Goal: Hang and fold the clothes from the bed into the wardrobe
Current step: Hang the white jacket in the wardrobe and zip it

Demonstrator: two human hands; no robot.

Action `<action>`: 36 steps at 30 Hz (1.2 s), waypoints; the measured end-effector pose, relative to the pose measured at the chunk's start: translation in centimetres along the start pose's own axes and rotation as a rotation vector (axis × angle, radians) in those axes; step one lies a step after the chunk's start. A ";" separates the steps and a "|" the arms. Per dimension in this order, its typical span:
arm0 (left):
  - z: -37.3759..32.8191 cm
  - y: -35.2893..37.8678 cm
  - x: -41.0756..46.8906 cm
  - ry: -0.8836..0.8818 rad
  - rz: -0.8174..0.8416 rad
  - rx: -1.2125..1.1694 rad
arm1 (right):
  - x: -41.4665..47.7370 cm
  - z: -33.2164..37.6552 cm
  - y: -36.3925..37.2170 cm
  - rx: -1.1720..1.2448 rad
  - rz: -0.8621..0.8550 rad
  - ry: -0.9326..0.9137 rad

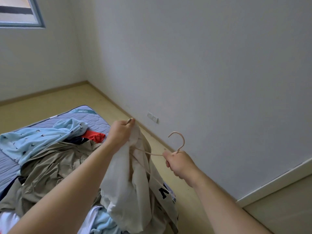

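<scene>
My left hand (120, 130) grips the top of a cream garment (135, 191) with dark letters, held up over the bed's right edge. In my right hand (179, 162) is the neck of a beige hanger (179, 141), its hook pointing up. One hanger arm runs left into the garment. On the grey-blue mattress (94, 117) lies a pile: a light blue patterned garment (38, 137), a khaki garment (55, 164), a red piece (93, 135) and white fabric (8, 222) at the bottom left. The wardrobe is out of view.
A white wall with a double socket (152, 117) runs along the right, close to the bed. A strip of beige floor (185, 191) lies between bed and wall. A window (18, 12) is at the top left. A white ledge (278, 181) juts out at right.
</scene>
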State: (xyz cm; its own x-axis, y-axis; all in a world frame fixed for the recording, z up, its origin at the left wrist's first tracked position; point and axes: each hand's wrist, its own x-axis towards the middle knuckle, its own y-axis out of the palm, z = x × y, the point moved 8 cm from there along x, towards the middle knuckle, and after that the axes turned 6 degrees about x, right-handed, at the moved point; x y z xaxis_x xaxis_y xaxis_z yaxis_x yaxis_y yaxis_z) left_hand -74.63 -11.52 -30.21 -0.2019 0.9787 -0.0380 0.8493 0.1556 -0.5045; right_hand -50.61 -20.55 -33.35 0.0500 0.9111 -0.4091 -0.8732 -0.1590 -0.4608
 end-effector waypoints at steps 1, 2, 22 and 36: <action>-1.2 0.5 -0.8 0.063 0.028 0.019 | 0.2 -0.2 0.2 0.001 -0.012 0.002; -2.6 1.0 -1.8 0.145 0.062 0.048 | 0.2 -0.3 0.4 0.027 -0.032 0.000; -13.0 2.6 -13.3 0.787 0.546 0.457 | -1.1 1.3 -6.2 0.912 -0.544 -0.178; -19.0 4.4 -9.8 1.125 0.092 0.464 | -4.9 6.1 -9.8 0.545 -0.601 -0.608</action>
State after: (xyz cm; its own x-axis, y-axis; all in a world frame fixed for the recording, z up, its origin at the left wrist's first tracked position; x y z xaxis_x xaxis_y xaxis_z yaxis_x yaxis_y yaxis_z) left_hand -59.66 -17.86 -15.63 0.5801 0.5896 0.5620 0.5367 0.2424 -0.8082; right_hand -45.26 -21.11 -22.00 0.4314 0.8462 0.3129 -0.8944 0.4465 0.0256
